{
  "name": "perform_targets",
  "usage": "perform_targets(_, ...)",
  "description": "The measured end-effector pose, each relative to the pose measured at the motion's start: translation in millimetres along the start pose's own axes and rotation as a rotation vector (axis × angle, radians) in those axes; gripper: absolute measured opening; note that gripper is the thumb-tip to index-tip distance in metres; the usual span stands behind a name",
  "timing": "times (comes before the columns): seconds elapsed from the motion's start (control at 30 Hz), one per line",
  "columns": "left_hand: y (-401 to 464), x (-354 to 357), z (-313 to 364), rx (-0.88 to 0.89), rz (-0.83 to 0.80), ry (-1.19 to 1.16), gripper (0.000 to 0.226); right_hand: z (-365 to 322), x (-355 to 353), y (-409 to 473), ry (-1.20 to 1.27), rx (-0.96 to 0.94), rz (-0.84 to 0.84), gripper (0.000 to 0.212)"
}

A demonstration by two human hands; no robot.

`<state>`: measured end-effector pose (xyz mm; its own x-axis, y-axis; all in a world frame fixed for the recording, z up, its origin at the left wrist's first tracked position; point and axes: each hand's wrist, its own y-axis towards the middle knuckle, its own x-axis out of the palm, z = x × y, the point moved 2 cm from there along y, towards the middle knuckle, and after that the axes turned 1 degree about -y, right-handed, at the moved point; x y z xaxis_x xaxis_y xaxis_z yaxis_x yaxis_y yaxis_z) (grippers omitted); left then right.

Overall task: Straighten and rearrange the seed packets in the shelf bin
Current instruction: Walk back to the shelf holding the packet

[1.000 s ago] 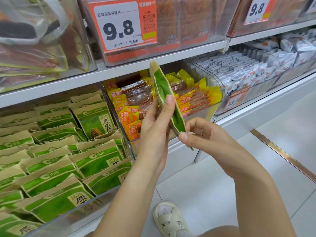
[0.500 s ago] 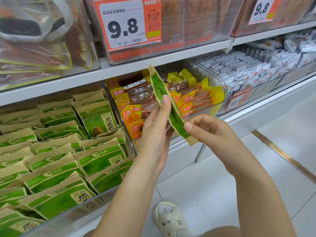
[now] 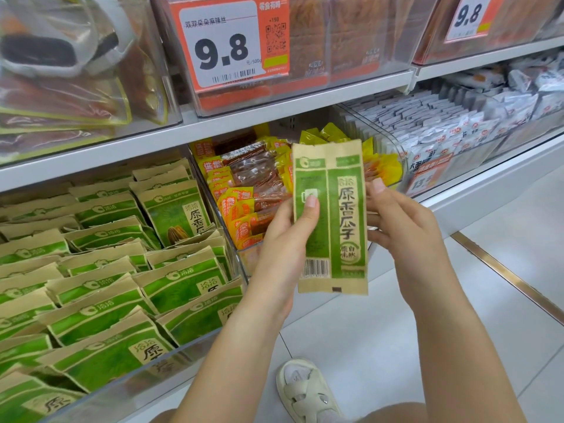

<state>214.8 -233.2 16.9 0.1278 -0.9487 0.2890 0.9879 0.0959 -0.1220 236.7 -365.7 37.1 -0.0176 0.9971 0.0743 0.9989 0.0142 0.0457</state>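
The held seed packet (image 3: 331, 218) stood upright in front of the middle shelf, its long axis running top to bottom and its printed back face turned flat to the camera. The left hand (image 3: 285, 239) pinched its left edge, thumb pressed on the face and fingers hidden behind; the right hand (image 3: 403, 221) met the right edge with loosely curled fingers, though whether it truly pinched the packet or only steadied it could not be told. The shelf bin (image 3: 137, 383) of matching green packets (image 3: 171, 285) lay down and to the left of that grip, well apart from the held packet, so the left hand was the nearer one for the carry. The packets there leaned back in overlapping rows, their tops toward the shelf's rear, and the rows looked tightly filled; open room seemed likeliest near the bin's right wall. The neighbouring bin of orange snack packs (image 3: 244, 190) sat directly behind the held packet, and its clear dividing wall stood between the two bins. The packet would probably need tilting back to match the lean before sliding in.
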Motion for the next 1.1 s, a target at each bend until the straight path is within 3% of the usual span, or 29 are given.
perform_targets(0.2, 2, 0, -3, -0.031, -0.041, 0.098, 0.025, 0, 0, 0, 0.011, -0.025, 0.043, 0.021)
perform_targets(0.37, 3, 1, -3, 0.303, 0.167, 0.35, 0.022, 2, 3, -2, -0.083, -0.152, 0.09, 0.03)
perform_targets(0.47, 1, 4, -5, 0.399, 0.21, 0.466, 0.012, 3, 7, -5, -0.149, -0.226, 0.062, 0.022)
perform_targets(0.57, 0, 5, -3, 0.391, 0.239, 0.433, 0.027, 4, 9, -6, -0.189, -0.269, 0.028, 0.02)
perform_targets(0.7, 3, 4, -3, 0.407, 0.246, 0.468, 0.03, 4, 9, -6, -0.18, -0.269, 0.026, 0.022)
perform_targets(1.1, 4, 3, -2, 0.376, 0.253, 0.537, 0.011, 6, 10, -3, -0.212, -0.246, 0.03, 0.022)
